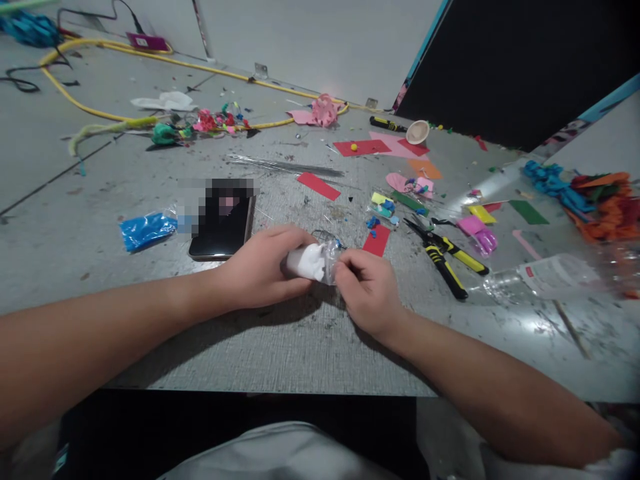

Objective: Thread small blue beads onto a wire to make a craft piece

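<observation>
Fingers [300,241] of the left hand [260,267] wrap a small clear plastic bag of white pieces [314,261], low over the grey desk [300,347]; the right hand [367,290] pinches its open end. Yellow-and-black pliers [445,257] lie just right, a dark phone [223,223] to the left.

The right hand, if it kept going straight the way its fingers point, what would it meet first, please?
The right hand points leftward at the small clear bag of white material, which it already pinches; just beyond is the left hand.
</observation>
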### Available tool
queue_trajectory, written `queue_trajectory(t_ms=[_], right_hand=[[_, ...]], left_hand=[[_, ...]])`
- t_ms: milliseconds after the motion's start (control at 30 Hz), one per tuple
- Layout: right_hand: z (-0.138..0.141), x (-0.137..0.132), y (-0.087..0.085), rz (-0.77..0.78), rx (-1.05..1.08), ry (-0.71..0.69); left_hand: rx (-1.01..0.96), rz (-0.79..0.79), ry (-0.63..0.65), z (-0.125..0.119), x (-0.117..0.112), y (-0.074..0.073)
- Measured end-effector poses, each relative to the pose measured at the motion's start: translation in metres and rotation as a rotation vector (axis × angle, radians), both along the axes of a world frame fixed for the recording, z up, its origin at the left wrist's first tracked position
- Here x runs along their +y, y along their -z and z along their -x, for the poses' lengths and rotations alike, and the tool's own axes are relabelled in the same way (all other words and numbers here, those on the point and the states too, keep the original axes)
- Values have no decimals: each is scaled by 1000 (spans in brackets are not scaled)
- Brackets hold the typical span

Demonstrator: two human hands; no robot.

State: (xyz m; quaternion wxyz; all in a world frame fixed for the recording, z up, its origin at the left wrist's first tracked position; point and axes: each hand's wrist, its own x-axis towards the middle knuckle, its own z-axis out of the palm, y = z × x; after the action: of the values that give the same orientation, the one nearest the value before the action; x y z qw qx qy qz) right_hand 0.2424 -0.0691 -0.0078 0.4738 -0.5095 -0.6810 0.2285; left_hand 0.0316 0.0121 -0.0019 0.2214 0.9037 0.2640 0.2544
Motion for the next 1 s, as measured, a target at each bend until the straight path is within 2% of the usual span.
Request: queue_trajectory(t_ms=[100, 200, 333, 433, 733, 1000], right_hand=[[0, 2, 6, 151, 93, 67], [2, 4, 11, 191, 148, 72], [3, 4, 12, 41, 229, 78], [2, 4, 10, -64, 152, 39], [-1, 4, 13, -6, 46, -67], [0, 5, 9, -37, 5, -158]], left_hand=[[56, 24, -41, -1, -1, -2], [72, 48, -87, -1, -2, -5], [43, 74, -121, -2, -4, -7], [23, 59, -116, -1, -6, -8], [19, 26, -131, 0, -3, -4], [66, 40, -113, -3, -6, -3]])
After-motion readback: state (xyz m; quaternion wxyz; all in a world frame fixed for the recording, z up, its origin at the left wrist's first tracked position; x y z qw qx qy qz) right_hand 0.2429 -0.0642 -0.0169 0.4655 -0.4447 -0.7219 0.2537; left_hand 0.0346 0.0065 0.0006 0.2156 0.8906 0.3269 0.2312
